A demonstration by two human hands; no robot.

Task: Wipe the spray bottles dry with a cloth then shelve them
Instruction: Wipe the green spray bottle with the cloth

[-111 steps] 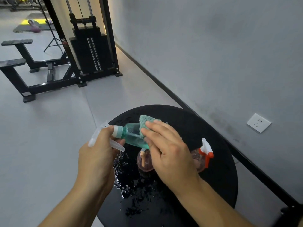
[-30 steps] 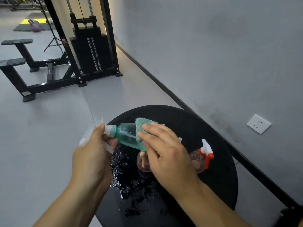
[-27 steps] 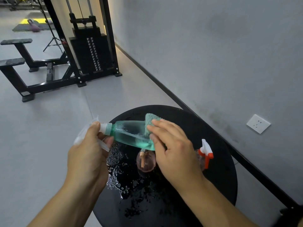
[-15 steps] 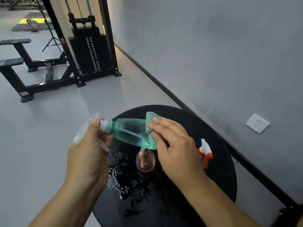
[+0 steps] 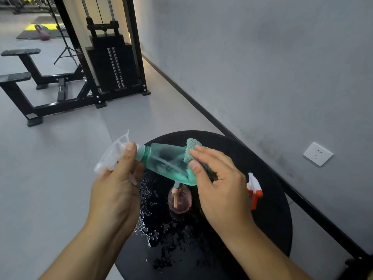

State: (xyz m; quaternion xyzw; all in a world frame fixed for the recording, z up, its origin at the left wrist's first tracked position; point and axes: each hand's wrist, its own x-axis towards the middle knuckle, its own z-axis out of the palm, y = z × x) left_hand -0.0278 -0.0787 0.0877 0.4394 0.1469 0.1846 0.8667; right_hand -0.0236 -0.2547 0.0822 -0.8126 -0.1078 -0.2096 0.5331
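- my left hand grips the green spray bottle by its clear trigger head, held sideways above the desk.
- my right hand curls round the bottle's base w/ the green cloth pressed on it.
- 2 pink bottles on the wet desk: one under the green, other w/ red-white trigger mostly behind my right hand.
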